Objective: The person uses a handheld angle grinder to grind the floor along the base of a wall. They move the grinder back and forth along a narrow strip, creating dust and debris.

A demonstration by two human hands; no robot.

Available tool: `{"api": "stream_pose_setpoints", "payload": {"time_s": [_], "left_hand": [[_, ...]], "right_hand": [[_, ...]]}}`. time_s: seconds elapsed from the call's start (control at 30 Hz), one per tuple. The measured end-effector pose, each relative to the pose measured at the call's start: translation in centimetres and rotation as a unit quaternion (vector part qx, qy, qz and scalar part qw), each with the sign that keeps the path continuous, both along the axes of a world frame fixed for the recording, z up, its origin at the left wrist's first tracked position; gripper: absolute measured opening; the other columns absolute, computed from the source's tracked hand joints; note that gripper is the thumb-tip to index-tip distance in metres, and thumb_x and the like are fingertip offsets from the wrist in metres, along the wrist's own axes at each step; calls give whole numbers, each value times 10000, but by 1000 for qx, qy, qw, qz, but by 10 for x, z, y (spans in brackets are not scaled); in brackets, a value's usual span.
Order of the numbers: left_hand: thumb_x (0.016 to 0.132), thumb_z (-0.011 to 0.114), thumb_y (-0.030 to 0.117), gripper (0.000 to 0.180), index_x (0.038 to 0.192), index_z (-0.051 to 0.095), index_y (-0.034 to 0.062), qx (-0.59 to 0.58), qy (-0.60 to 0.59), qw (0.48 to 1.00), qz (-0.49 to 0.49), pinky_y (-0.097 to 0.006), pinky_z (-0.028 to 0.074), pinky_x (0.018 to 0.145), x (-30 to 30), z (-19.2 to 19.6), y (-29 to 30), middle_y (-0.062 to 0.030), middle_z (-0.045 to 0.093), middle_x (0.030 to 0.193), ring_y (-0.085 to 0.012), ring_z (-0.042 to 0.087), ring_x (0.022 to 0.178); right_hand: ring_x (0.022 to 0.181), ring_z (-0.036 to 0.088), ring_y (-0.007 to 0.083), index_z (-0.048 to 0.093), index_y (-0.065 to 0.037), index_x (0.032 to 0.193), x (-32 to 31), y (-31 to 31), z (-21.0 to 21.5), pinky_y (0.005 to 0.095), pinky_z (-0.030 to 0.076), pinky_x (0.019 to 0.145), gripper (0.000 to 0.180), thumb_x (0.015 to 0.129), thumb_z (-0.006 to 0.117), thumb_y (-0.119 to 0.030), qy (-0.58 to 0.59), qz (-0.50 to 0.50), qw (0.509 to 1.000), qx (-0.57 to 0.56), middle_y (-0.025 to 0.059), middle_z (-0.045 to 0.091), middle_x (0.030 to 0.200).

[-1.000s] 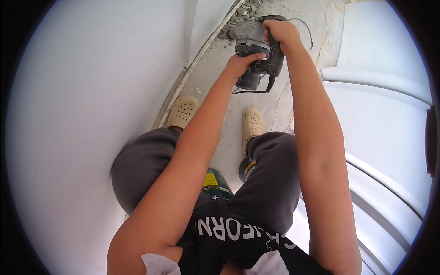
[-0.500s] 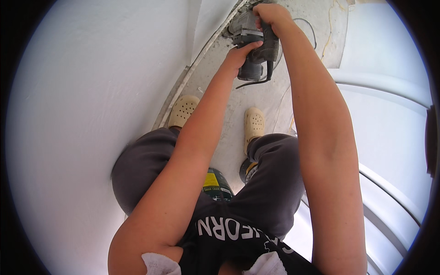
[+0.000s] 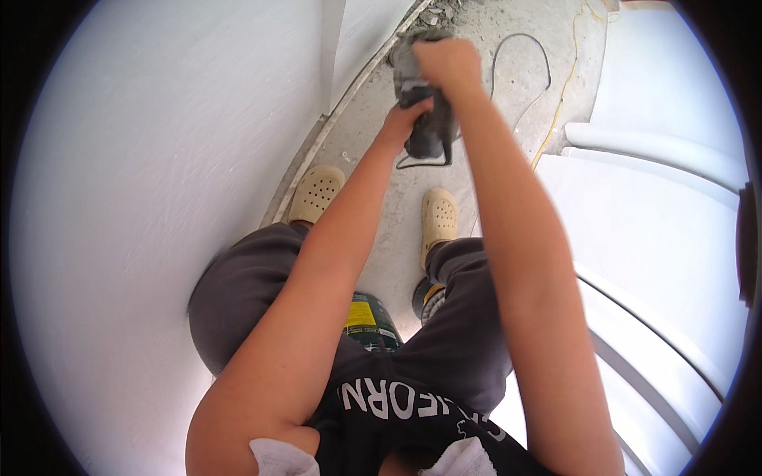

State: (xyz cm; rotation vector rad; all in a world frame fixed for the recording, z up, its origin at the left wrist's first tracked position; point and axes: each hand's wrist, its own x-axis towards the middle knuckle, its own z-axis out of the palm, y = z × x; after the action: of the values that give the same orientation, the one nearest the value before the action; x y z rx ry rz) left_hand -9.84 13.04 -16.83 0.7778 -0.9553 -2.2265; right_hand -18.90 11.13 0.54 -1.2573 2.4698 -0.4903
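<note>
A dark grey corded power tool, which looks like a rotary hammer (image 3: 427,136), is held out over the concrete floor (image 3: 389,214), close to the foot of the white wall (image 3: 175,159). My right hand (image 3: 454,63) is closed round its upper part. Lower down, my left hand (image 3: 405,123) grips its side, the thumb lying across the dark body. A short loop of cord hangs at the end closest to me. The tool is slightly blurred, and its working tip cannot be made out.
Broken rubble (image 3: 444,12) lies beyond the tool. A black cable (image 3: 548,67) and a yellow cord (image 3: 565,87) run over the floor at right, beside white rolls and sheets (image 3: 651,147). My feet are in beige clogs (image 3: 439,216); a dark green bucket (image 3: 373,317) stands under me.
Both hands have drawn the rotary hammer a little toward me and to the left. Rubble behind it now shows, and my right forearm has swung left.
</note>
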Motion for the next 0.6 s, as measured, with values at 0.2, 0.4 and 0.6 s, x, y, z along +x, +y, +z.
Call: {"api": "stream_pose_setpoints", "payload": {"time_s": [0.2,0.4,0.6], "left_hand": [[843,771,371,663,1333,531,-5,-6,27,995,-91,-316,500,927,53,-61,-20,-69,665,1173,-169,649,1025],[820,800,321,507,1165,637,-12,87,1,995,-51,-310,554,773,-7,12,-31,-70,708,1021,-150,688,854],[743,863,265,472,1134,697,61,-18,11,993,-113,-282,539,788,-44,109,-6,-32,712,1047,-122,676,913]], "right_hand": [[953,679,426,705,69,871,63,20,-63,446,548,841,359,767,689,-275,-148,-138,973,-114,299,689,943],[514,621,206,671,21,661,-33,-28,-17,344,522,514,281,792,700,-226,-224,-73,970,-54,112,653,624],[583,602,187,664,58,836,-83,47,66,329,499,489,206,802,699,-142,-391,-191,877,-202,133,669,775]]}}
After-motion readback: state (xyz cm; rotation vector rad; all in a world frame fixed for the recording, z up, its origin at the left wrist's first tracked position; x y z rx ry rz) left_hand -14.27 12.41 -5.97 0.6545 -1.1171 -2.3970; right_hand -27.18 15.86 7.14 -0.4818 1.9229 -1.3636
